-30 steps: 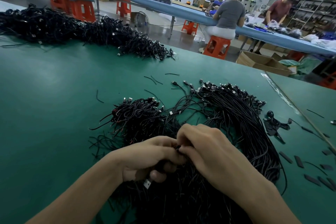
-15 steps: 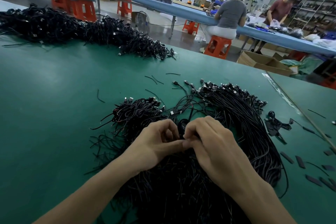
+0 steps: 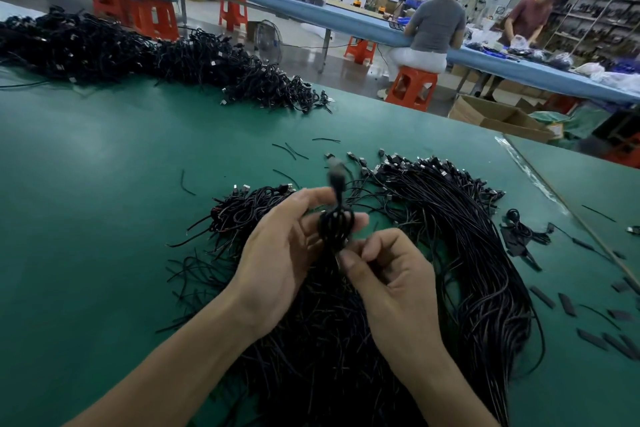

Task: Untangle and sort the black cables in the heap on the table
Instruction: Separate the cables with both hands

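Left of heap (image 3: 467, 253) and coiled cable (image 3: 335, 227), broad green tabletop (image 3: 104, 201).

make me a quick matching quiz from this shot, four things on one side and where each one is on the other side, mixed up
Things:
1 small coiled cable
2 orange stool
3 cardboard box
4 long cable heap

Places:
a on the floor past the far right edge of the table
b held between the left hand and the right hand
c along the table's far left
d under a seated person in grey

Pairs: 1-b, 2-d, 3-a, 4-c
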The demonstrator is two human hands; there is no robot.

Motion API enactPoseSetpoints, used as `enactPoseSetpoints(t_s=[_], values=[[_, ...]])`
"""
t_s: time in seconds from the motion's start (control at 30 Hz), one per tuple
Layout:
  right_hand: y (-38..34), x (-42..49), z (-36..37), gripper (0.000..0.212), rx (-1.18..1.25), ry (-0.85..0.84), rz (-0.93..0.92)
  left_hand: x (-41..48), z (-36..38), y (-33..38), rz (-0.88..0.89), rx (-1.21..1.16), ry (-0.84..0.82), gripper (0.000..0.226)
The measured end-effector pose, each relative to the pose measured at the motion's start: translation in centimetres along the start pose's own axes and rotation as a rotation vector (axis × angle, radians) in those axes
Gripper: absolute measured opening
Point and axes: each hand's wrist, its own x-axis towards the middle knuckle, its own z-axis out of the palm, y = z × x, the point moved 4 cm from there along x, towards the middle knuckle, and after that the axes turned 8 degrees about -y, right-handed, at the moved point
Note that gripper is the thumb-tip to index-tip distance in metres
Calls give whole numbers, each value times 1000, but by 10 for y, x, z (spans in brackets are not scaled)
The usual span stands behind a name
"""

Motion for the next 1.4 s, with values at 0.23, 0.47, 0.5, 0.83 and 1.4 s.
enactPoseSetpoints(t_s=[0.23, 0.47, 0.5, 0.83, 1.4], values=[[3, 12, -10, 29, 10, 47, 52, -8, -1, 7, 106, 432, -41, 9], [-14, 9, -16, 38, -683, 201, -206, -4, -13, -9, -33, 700, 47, 35], [-18, 8, -13, 38, -786, 205, -269, -4, -12, -11, -47, 683, 37, 31], [-27, 8, -5, 38, -862, 193, -413, -1, 2, -21, -86, 461, 58, 33], [8, 11, -2, 45, -38, -72, 26, -4, -2, 3, 70, 122, 80, 23]])
